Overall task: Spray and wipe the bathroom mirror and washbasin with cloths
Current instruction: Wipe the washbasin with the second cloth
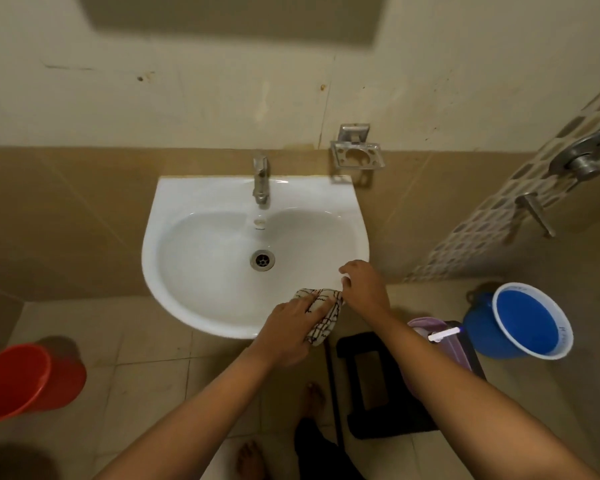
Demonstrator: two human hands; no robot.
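A white washbasin (pixel 201 258) hangs on the wall, with a metal tap (pixel 260 180) at its back and a drain (pixel 262 260) in the bowl. A white cloth with dark checks (pixel 321 315) lies over the basin's front right rim. My left hand (pixel 286 332) grips this cloth from below the rim. My right hand (pixel 362 287) rests on the rim just right of the cloth and pinches its upper edge. The mirror's lower edge (pixel 232 19) shows as a dark shape at the top.
A red bucket (pixel 25 381) stands on the floor at the left. A blue bucket (pixel 525 322) sits at the right beside a black stool (pixel 378 386) with a purple cloth and a spray bottle (pixel 444 336). An empty metal soap holder (pixel 357 155) sticks out right of the tap.
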